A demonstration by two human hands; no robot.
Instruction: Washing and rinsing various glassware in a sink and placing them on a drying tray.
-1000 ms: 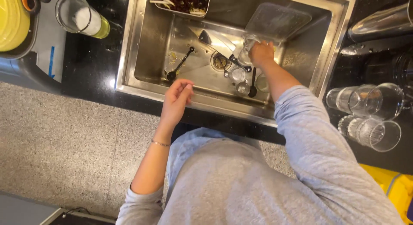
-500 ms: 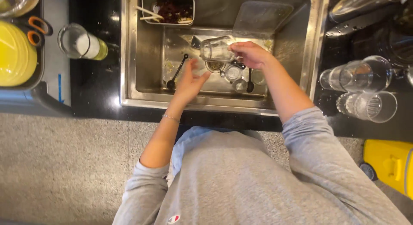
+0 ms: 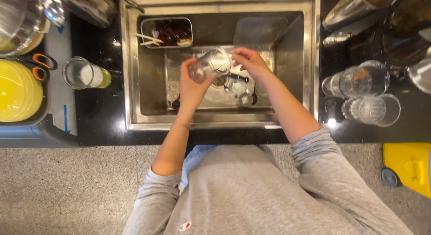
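I stand at a steel sink [image 3: 130, 73] and hold a clear drinking glass [image 3: 210, 65] on its side above the basin. My left hand [image 3: 192, 86] wraps the glass near its base. My right hand [image 3: 249, 62] is at the glass's mouth, fingers touching the rim. Under the glass, on the sink floor, lie small metal cups [image 3: 239, 87] and a dark long-handled utensil, partly hidden by my hands.
A small steel tub [image 3: 166, 32] with dark scraps sits in the sink's back left. Clear glasses [image 3: 361, 84] lie on the black counter to the right, beside metal shakers [image 3: 348, 10]. Left: a jar [image 3: 85, 74], yellow plates [image 3: 18, 89]. A yellow bin [image 3: 408, 167] stands on the floor.
My left hand rose from the sink's front edge and took hold of the glass. Both hands lifted the glass from the basin floor toward the sink's middle.
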